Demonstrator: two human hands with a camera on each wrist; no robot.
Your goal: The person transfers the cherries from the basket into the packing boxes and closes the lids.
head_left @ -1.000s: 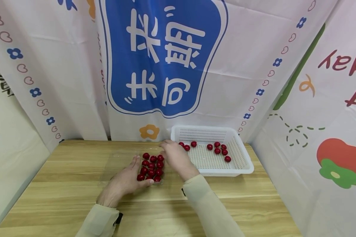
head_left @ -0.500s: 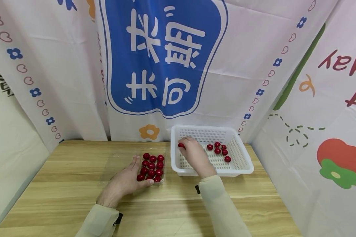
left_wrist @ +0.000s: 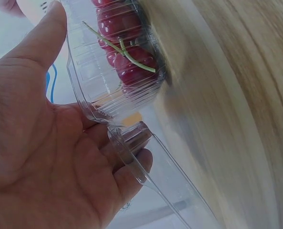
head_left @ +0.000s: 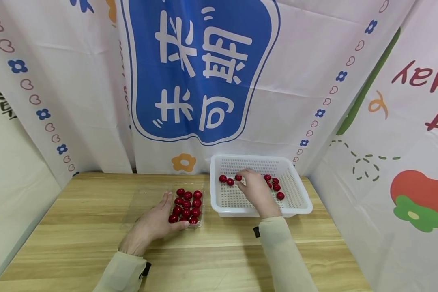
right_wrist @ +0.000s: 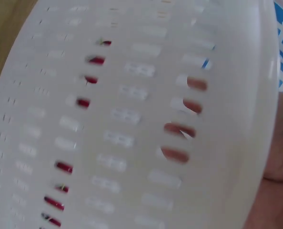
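Observation:
A clear plastic clamshell box (head_left: 202, 211), its lid (head_left: 146, 198) folded out flat to the left, holds rows of red cherries (head_left: 186, 204). My left hand (head_left: 155, 221) holds the box by its near left corner, thumb along the near rim and fingers at the hinge. In the left wrist view, green stems lie over the cherries (left_wrist: 132, 64) behind the ribbed wall. My right hand (head_left: 257, 190) reaches into a white slotted basket (head_left: 302, 198), fingertips right at a single cherry (head_left: 238, 177). Through the slots in the right wrist view, parts of the fingers (right_wrist: 177, 155) show.
Two cherries (head_left: 226, 180) lie at the basket's left end, several more (head_left: 275, 187) at its right, partly hidden by the right hand. Box and basket stand on a wooden table (head_left: 211, 259). A printed curtain (head_left: 241, 121) hangs right behind the basket.
My right hand has gone from beside the box into the basket, over its left cherries, then farther right, uncovering them. My left hand stays at the box.

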